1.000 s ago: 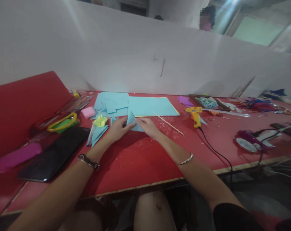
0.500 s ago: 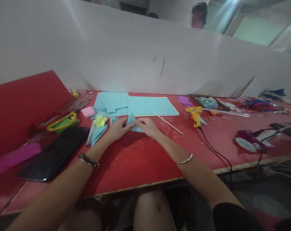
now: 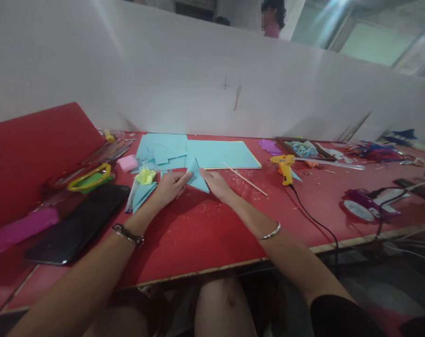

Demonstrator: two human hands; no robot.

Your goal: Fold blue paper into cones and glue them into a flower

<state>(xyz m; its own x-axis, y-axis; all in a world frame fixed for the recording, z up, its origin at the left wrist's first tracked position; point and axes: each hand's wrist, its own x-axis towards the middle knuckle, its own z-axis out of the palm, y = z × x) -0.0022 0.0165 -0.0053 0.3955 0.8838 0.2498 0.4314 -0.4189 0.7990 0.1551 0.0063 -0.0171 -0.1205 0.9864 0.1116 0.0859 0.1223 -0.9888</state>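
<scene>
Between my two hands is a folded light-blue paper [image 3: 197, 178], pointed at the top, held just above the red table. My left hand [image 3: 173, 185] pinches its left edge between thumb and fingers. On the other side, my right hand [image 3: 215, 183] grips the right edge, the fingers partly hidden behind the paper. Beyond the hands lie light-blue sheets [image 3: 226, 154], with cut blue pieces [image 3: 163, 152] at their left. Close to my left wrist are folded blue papers [image 3: 142, 195], a pen [image 3: 131, 199] and a crumpled yellow piece [image 3: 145, 175].
A thin wooden stick [image 3: 247, 180] lies right of my hands. Further right, a yellow glue gun [image 3: 285, 169] trails a black cord. A black phone [image 3: 81, 224] and yellow-handled scissors [image 3: 89, 178] are at left. Behind the table [image 3: 198, 238] stands a white partition [image 3: 184, 75]; a person is beyond it.
My hands have moved slightly apart, and more of the folded blue paper shows between them. The person behind the partition has shifted left.
</scene>
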